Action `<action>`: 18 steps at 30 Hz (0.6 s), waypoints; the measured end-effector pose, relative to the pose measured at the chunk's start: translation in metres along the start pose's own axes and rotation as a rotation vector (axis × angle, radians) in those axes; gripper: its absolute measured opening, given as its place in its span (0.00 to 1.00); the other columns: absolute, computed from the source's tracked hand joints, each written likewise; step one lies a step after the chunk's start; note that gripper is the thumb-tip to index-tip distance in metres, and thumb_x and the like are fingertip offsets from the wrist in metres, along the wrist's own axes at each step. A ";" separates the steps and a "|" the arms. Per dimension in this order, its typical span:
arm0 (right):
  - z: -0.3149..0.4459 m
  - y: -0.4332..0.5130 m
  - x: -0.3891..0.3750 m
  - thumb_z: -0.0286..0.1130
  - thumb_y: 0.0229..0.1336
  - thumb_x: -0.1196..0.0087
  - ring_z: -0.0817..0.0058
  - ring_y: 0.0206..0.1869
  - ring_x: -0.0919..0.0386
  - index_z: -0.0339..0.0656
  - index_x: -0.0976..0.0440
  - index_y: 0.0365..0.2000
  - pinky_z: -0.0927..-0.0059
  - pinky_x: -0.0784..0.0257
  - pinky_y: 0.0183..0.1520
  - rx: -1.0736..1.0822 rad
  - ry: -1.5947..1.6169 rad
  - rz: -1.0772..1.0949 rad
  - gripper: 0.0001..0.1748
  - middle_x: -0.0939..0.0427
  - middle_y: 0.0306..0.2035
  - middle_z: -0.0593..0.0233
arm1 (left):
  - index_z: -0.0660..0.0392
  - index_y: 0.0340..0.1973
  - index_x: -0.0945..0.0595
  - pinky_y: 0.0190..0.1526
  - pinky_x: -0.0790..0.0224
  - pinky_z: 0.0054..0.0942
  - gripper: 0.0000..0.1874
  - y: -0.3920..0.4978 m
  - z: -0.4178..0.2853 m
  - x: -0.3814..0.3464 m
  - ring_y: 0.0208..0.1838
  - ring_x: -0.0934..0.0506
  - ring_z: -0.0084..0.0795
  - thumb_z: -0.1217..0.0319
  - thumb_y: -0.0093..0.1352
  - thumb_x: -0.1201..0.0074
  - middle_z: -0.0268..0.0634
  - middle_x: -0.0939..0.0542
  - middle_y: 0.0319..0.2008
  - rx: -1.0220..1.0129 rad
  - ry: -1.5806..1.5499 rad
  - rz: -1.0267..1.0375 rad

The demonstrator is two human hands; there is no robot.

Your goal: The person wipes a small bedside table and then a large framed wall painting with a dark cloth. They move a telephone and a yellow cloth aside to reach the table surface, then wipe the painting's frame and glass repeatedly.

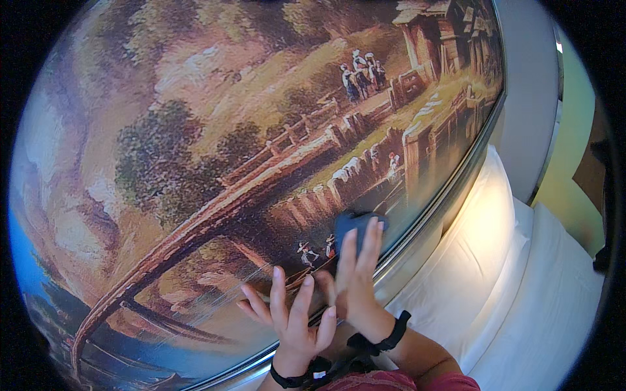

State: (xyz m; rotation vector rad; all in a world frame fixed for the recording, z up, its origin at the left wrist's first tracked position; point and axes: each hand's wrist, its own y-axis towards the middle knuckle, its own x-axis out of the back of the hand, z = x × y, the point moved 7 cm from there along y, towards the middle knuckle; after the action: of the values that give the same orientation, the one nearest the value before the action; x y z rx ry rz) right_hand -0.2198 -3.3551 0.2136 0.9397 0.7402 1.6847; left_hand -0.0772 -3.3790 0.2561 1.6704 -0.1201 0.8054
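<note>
A large landscape picture [274,122] in a thin frame [440,195] fills most of the view before me. It shows a wooden bridge, small figures, trees and huts. My right hand [359,288] is at its lower part, with the fingers on a small blue cloth [348,226] against the surface. The fingers and the cloth are blurred, and the grip is partly hidden. To the left of it, my left hand [296,317] is spread with nothing in it, close to the picture's lower edge. I cannot tell whether it touches the surface.
White bedding or cushions [528,293] lie below the frame on the right, lit by a warm glow. A grey wall [525,88] continues past the picture, with a yellow-green surface [577,132] beyond it. Black bands [396,335] circle both my wrists.
</note>
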 end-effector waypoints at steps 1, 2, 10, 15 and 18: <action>0.012 0.003 -0.002 0.47 0.63 0.40 0.19 0.74 0.60 0.45 0.53 0.76 0.25 0.55 0.71 0.063 -0.009 -0.001 0.50 0.62 0.75 0.23 | 0.50 0.58 0.17 0.74 0.88 0.66 0.26 0.005 0.000 0.002 0.81 0.60 0.71 0.49 0.71 0.47 0.54 0.36 0.75 0.008 0.002 -0.015; 0.023 0.004 -0.004 0.49 0.64 0.42 0.20 0.74 0.59 0.48 0.51 0.75 0.25 0.54 0.72 0.116 -0.015 0.005 0.47 0.61 0.75 0.24 | 0.51 0.61 0.19 0.74 0.86 0.67 0.28 0.009 0.000 0.005 0.80 0.58 0.72 0.49 0.71 0.47 0.55 0.35 0.74 0.003 0.010 -0.012; 0.051 0.034 0.002 0.51 0.65 0.44 0.40 0.77 0.53 0.71 0.33 0.69 0.32 0.48 0.72 0.301 -0.044 -0.038 0.32 0.50 0.76 0.43 | 0.52 0.64 0.23 0.74 0.83 0.69 0.31 0.033 -0.002 0.016 0.80 0.57 0.72 0.48 0.72 0.48 0.55 0.35 0.74 0.004 0.017 -0.104; 0.013 0.059 0.019 0.44 0.53 0.31 0.30 0.74 0.51 0.58 0.31 0.65 0.33 0.50 0.73 0.211 -0.044 -0.075 0.39 0.49 0.74 0.35 | 0.50 0.63 0.21 0.75 0.84 0.67 0.30 0.035 -0.003 0.013 0.81 0.57 0.69 0.48 0.71 0.47 0.53 0.36 0.74 0.011 0.094 -0.059; -0.010 0.071 0.030 0.45 0.64 0.41 0.28 0.75 0.55 0.45 0.39 0.69 0.32 0.56 0.74 0.118 -0.058 -0.121 0.38 0.56 0.76 0.33 | 0.50 0.62 0.19 0.75 0.84 0.68 0.29 0.033 -0.003 0.012 0.81 0.58 0.68 0.48 0.70 0.46 0.53 0.35 0.74 0.021 0.092 -0.042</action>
State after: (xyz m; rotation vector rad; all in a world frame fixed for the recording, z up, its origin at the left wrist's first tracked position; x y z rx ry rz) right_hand -0.2670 -3.3467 0.2743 1.0016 0.8475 1.5160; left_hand -0.0857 -3.3815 0.2904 1.6470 -0.0123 0.8525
